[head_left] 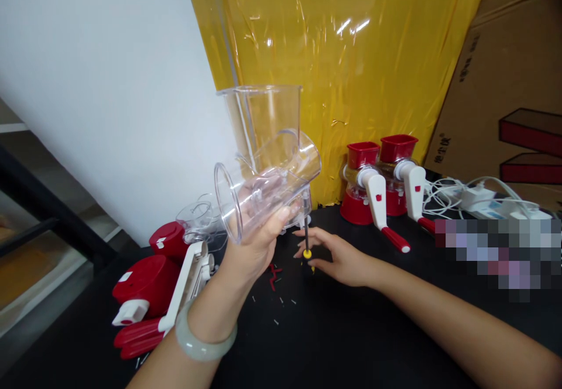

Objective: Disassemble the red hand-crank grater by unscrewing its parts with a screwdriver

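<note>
A clear plastic housing (267, 120), with a square hopper above a round barrel, is tilted in the grip of my left hand (266, 228). My left fingers, wrapped beneath the barrel, show through the plastic. Under the housing's right end a screwdriver (307, 240) stands upright, its dark shaft reaching up to a post there. My right hand (340, 254) is at its black and yellow handle, thumb on one side and fingers on the other. Small red parts (274, 276) and several loose screws (281, 300) lie on the table below.
Left on the black table (351, 342) are red bases (147, 283), white cranks with red handles (182, 289) and clear parts (195, 213). Two assembled rotary graters (357, 207) stand back right, beside white cables and power strips (483, 199). A yellow-wrapped panel (351, 85) rises behind.
</note>
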{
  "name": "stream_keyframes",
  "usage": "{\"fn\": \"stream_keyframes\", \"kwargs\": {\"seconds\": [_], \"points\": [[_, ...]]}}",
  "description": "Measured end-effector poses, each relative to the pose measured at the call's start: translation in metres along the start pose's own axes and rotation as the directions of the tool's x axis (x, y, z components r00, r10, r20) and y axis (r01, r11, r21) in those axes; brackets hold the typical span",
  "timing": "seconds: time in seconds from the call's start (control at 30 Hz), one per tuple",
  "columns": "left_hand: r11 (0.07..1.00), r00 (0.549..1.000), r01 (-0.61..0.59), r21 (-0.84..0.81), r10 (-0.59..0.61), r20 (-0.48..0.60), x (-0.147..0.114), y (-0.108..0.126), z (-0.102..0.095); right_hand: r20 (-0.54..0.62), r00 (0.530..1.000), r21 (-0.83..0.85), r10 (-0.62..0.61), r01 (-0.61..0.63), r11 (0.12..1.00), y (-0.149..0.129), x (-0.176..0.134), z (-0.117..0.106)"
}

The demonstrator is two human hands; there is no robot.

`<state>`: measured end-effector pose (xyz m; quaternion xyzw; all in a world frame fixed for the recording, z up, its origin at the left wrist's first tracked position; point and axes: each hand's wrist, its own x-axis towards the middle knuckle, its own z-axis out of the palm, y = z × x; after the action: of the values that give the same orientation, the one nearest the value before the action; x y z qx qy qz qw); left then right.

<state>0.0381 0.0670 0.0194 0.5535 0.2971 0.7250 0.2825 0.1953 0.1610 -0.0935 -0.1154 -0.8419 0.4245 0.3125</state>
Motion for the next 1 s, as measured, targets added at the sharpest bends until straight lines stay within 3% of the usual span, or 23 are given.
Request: {"fn": "stream_keyframes", "kwargs": {"seconds": [0.23, 0.33, 0.47, 0.73, 0.87, 0.93, 1.0], "points": [[1.0, 0.999, -0.012, 0.006, 0.012, 0.03, -0.001, 0.0, 0.0, -0.14, 0.989, -0.11, 0.039, -0.054, 0.992, 0.005, 0.002, 0.004], [1.0, 1.0, -0.015, 0.004, 0.015, 0.017, -0.001, 0.0, 0.0, -0.055, 0.998, -0.05, 0.023, -0.025, 0.998, 0.001, 0.0, 0.001], [1.0, 1.0, -0.014, 0.0, 0.014, 0.024, 0.0, 0.001, 0.0, 0.024, 0.996, 0.012, 0.083, -0.083, 0.996, 0.002, 0.001, -0.001], [1.0, 1.0, -0.019, 0.001, 0.019, 0.013, 0.0, 0.0, -0.001, -0.138, 0.983, -0.126, 0.117, -0.135, 0.983, 0.013, 0.005, 0.004], [1.0, 1.0, -0.017, 0.007, 0.017, 0.023, -0.001, 0.0, -0.001, -0.024, 0.998, -0.033, 0.058, -0.059, 0.998, 0.008, 0.002, 0.004], [1.0, 1.0, -0.017, 0.004, 0.017, 0.022, -0.001, 0.0, 0.0, 0.055, 0.995, 0.005, 0.078, -0.078, 0.997, 0.006, 0.001, 0.003], [1.0, 1.0, -0.018, 0.002, 0.018, 0.022, -0.001, 0.0, 0.0, 0.065, 0.99, -0.019, 0.128, -0.127, 0.992, 0.007, 0.002, 0.004]]}}
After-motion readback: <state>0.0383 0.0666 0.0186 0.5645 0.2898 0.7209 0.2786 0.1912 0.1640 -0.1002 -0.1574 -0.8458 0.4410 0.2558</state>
